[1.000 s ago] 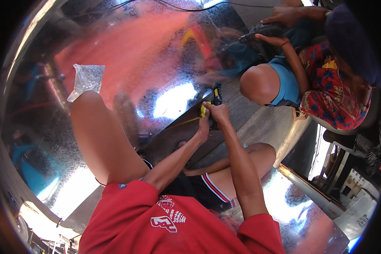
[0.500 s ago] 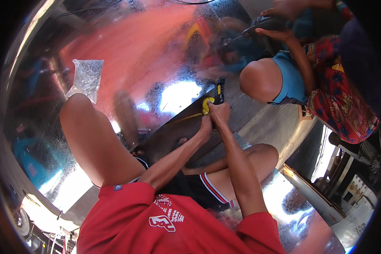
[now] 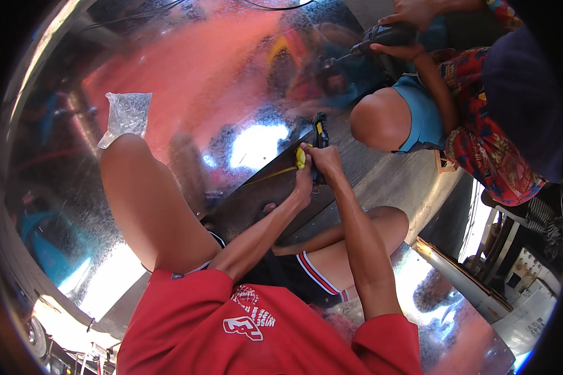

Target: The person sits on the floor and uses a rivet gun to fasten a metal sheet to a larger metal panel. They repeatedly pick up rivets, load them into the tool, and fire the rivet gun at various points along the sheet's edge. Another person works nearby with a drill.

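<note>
Head view showed both hands meeting over a shiny metal sheet (image 3: 187,94). Left hand (image 3: 304,178) had its fingers closed on a yellow tape measure (image 3: 299,157), its thin tape running left along a dark strip (image 3: 256,200). Right hand (image 3: 324,161) had its fingers wrapped around a black-and-yellow tool (image 3: 320,132) pointing far. A clear plastic bag (image 3: 126,115) lay far left, near the knee. At far right, another person's hands held a drill (image 3: 381,37).
</note>
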Motion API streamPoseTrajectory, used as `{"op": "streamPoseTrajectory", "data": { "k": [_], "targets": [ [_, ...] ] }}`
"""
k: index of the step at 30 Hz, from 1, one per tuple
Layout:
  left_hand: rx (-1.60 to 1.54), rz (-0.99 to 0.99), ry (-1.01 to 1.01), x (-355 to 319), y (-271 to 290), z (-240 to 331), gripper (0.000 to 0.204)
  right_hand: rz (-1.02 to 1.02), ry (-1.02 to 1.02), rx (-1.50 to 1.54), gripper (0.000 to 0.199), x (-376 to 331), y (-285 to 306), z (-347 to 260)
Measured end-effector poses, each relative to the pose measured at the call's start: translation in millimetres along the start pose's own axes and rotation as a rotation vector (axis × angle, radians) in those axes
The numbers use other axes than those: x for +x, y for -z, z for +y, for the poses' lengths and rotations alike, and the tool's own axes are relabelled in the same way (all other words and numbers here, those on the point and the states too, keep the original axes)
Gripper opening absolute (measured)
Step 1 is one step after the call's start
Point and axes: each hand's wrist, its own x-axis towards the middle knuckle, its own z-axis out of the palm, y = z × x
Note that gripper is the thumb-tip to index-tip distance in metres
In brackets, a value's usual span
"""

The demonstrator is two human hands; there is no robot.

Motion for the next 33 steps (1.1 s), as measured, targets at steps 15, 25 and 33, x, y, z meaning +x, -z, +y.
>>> {"op": "streamPoseTrajectory", "data": {
  "k": [15, 25, 33],
  "targets": [
    [0.001, -0.124, 0.01, -4.9, 13.5, 16.6, 0.052, -0.134, 0.055, 0.234, 0.057, 5.7, 32.2, -0.8],
    [0.114, 0.088, 0.029, -0.5, 5.6, 2.8, 0.067, 0.041, 0.011, 0.176, 0.054, 3.8, -9.1, 24.2],
    [0.185, 0.142, -0.043, -0.4, -7.3, 1.1, 0.065, 0.219, 0.064, 0.092, 0.055, 16.1, -28.8, 42.2]
  ]
}}
